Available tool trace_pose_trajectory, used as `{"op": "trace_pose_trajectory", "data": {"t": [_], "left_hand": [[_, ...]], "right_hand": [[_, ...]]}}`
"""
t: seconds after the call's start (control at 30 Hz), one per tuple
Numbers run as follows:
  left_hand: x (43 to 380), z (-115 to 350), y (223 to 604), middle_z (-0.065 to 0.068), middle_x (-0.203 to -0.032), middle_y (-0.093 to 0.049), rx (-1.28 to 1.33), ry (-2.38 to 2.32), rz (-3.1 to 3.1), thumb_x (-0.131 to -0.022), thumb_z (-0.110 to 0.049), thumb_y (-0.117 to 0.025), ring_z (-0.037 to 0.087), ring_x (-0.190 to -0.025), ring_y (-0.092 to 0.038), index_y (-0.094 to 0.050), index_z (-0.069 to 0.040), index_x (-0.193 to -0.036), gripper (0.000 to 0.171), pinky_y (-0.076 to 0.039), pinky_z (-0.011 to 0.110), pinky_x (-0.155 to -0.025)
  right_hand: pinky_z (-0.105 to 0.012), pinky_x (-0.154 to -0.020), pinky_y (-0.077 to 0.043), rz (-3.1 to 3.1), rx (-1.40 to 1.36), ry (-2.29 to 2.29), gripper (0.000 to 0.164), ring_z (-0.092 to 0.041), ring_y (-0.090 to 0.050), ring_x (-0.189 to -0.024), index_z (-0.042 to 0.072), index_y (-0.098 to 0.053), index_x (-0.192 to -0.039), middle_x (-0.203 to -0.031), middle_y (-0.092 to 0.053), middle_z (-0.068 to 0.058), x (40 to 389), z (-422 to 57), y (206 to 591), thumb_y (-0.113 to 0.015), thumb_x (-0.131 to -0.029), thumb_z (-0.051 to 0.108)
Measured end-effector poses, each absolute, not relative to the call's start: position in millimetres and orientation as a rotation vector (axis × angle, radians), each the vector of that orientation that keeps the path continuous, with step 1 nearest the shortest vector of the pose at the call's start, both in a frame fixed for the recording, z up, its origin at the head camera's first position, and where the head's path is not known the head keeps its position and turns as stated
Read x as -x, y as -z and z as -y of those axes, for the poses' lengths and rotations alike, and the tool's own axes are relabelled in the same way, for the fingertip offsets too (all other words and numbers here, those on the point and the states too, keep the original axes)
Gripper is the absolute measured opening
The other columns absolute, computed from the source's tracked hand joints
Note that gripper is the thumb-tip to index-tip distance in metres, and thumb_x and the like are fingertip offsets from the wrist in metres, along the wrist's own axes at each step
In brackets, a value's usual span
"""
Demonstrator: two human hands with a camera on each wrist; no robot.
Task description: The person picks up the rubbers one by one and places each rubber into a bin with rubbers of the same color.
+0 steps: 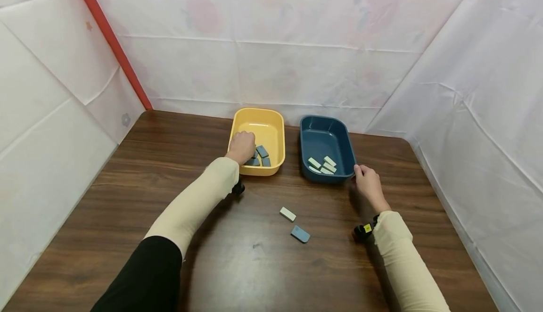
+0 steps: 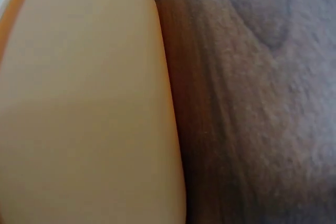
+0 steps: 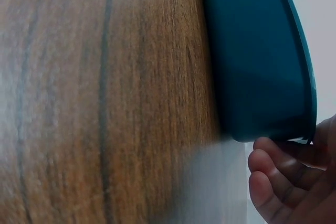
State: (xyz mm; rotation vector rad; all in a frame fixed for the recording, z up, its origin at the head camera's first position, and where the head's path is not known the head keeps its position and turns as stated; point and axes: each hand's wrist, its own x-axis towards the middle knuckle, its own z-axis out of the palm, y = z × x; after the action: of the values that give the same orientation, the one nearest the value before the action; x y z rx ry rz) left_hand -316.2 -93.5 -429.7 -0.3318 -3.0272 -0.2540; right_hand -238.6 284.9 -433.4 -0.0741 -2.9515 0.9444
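Note:
My left hand reaches over the near left side of a yellow plastic bin, its fingers hidden from the head camera; I cannot tell whether they hold anything. Beside it in the bin lie several small blue-grey blocks. At the near right corner of a dark blue bin, my right hand pinches the rim between thumb and fingers. The right wrist view shows its fingers curled at that corner. Several small white blocks are gathered at the near end of the blue bin.
On the brown wooden table, in front of the bins, lie one white block and one blue-grey block. White cloth hangs behind the table and along both sides. A red strip slants down at the back left.

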Motion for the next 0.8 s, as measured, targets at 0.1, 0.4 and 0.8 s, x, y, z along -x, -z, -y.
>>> {"op": "trace_pose_trajectory", "data": {"t": [0.1,0.4,0.8], "left_hand": [[315.9,94.7,429.3,0.005,-0.053,-0.046,0.323,0.320,3.051,-0.091,-0.013,-0.046,0.018,-0.050,-0.046,-0.053,-0.009,-0.061,0.031,-0.037,0.029,-0.049],[303.5,96.5,417.6,0.003,-0.053,-0.038,0.337,0.453,3.023,-0.088,-0.012,-0.046,0.015,-0.043,-0.036,-0.043,-0.011,-0.055,0.033,-0.030,0.024,-0.040],[287.3,101.2,402.9,0.010,-0.092,-0.061,0.322,0.506,2.897,-0.087,-0.021,-0.053,0.025,-0.083,-0.057,-0.067,-0.006,-0.094,0.021,-0.050,0.038,-0.070]], "right_hand": [[-0.028,-0.060,-0.041,2.953,0.073,-0.948,0.045,-0.021,-0.057,-0.065,0.004,-0.060,-0.092,-0.075,-0.065,-0.017,239.0,-284.4,432.4,-0.029,-0.098,0.036],[-0.027,-0.058,-0.041,2.960,0.064,-0.958,0.045,-0.017,-0.054,-0.059,0.003,-0.059,-0.089,-0.070,-0.064,-0.016,238.2,-282.0,431.6,-0.029,-0.098,0.035],[-0.027,-0.058,-0.040,2.949,0.089,-0.969,0.047,-0.016,-0.054,-0.059,0.003,-0.059,-0.087,-0.071,-0.064,-0.017,238.9,-284.6,433.6,-0.028,-0.098,0.037]]}}
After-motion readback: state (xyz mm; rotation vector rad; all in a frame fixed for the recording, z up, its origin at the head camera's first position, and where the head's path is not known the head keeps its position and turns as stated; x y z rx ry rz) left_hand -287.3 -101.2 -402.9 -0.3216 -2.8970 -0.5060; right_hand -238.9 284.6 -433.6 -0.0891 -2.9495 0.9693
